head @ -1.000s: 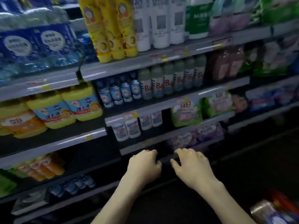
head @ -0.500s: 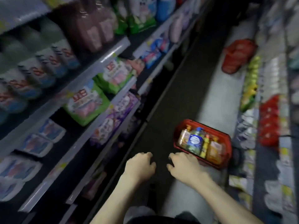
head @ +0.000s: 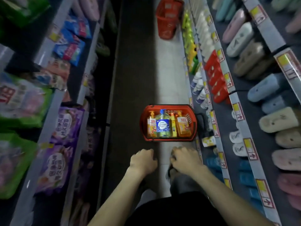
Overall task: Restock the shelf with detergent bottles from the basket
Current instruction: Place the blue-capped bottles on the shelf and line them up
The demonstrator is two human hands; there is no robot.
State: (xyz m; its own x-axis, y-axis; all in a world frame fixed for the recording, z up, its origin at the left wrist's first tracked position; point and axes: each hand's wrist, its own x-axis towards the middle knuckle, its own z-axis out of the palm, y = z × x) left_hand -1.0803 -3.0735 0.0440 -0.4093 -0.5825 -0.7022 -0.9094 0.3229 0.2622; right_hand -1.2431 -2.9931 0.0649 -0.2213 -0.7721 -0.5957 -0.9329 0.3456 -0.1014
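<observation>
Four detergent bottles [head: 162, 126] lie side by side in the red basket [head: 169, 106] on the aisle floor [head: 135, 79], straight ahead of both hands, pump tops pointing away. The left hand [head: 143, 162] and right hand [head: 185, 160] hover loosely curled, empty, level with each other, neither clearly nearer.

bottles [head: 162, 123] in basket [head: 168, 139] on floor [head: 138, 70], between shelves [head: 78, 88]

I've bare aisle floor [head: 169, 79] ahead up to the open-topped basket [head: 169, 106]; left shelf [head: 53, 108] and right shelf [head: 216, 128] hem it in.
</observation>
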